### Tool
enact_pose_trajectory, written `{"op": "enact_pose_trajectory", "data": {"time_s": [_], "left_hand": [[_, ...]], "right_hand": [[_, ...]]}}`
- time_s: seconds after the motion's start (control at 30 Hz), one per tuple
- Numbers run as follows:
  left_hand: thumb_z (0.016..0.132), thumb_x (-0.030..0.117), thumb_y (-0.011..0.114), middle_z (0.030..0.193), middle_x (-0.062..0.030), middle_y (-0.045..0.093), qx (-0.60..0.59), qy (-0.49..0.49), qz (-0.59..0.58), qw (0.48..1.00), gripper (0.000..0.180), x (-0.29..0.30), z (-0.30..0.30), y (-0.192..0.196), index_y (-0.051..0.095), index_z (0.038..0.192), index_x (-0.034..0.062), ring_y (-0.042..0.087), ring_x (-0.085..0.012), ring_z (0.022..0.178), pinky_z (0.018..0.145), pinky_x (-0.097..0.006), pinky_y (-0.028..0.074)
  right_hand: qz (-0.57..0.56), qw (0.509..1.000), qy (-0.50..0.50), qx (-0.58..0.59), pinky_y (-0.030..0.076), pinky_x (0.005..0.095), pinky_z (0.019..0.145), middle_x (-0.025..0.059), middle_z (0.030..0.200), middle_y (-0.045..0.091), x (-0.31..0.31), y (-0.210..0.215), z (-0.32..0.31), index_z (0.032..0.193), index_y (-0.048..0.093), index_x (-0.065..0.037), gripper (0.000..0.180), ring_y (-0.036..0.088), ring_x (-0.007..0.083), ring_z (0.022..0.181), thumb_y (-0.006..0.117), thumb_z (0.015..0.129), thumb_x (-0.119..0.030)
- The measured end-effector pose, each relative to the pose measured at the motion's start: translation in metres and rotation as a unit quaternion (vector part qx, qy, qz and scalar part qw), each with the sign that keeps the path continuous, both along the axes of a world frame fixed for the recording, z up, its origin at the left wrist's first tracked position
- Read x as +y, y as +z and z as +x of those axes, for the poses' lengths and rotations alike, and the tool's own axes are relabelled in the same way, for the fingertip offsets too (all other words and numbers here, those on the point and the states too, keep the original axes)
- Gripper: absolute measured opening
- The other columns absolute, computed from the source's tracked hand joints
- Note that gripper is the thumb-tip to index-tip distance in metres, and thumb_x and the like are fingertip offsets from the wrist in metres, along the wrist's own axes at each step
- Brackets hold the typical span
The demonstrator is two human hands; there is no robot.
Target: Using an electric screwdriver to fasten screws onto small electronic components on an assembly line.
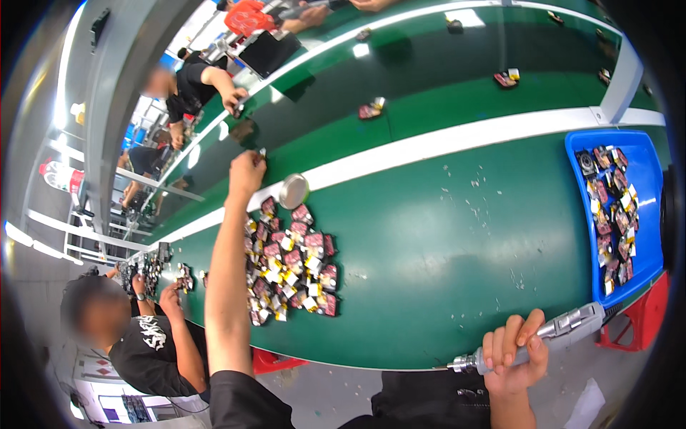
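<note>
Grey, hard-cased and slim, the power driver [575, 325] lies at four o'clock, the right hand [514, 354] wrapped round its barrel and the bit pointing between eight and nine. It looks stiff and moderately heavy, perhaps smooth enough to slip, so the thick barrel behind the metal nose seems the best hold. Well apart from it, the left hand [247, 174] extends toward ten o'clock, past the white rail [429, 148]; its fingertips are at something small, and I cannot tell whether they grip it. Between seven and eight o'clock, beside that forearm, small red-and-black modules [293, 259] lie heaped. They seem light and rigid, with yellow-and-white tabs that might tear, so a pinch on the dark sides should be safer. A round tin [294, 191] sits against the heap's far end. From the heap toward three o'clock, the green tabletop [421, 243] gives its widest room, as far as the blue tray [649, 229]. Its near edge runs close by the bit; the rail bounds the far side, with a green belt [443, 100] beyond.
</note>
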State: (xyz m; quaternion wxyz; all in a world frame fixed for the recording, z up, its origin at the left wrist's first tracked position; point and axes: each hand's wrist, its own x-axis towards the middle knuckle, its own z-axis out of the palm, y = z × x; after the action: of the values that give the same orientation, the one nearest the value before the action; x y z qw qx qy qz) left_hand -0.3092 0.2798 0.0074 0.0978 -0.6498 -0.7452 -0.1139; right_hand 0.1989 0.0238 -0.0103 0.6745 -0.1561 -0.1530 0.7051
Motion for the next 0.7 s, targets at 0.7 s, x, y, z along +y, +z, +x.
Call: {"op": "enact_pose_trajectory", "data": {"time_s": [0.7], "left_hand": [[0.068,-0.009,0.067,0.103,-0.0161,0.058,-0.25,-0.379,-0.047,0.89,0.036,-0.272,0.298,0.008,0.057,0.103,-0.0081,0.058,-0.032,0.088,0.071,-0.04,0.05]], "right_hand": [[-0.008,0.992,0.123,0.011,0.042,0.0305,0.052,0.0062,0.063,0.049,-0.04,0.001,-0.017,0.086,0.048,-0.005,0.011,0.045,0.0142,0.046,0.049,0.091,-0.015]]}}
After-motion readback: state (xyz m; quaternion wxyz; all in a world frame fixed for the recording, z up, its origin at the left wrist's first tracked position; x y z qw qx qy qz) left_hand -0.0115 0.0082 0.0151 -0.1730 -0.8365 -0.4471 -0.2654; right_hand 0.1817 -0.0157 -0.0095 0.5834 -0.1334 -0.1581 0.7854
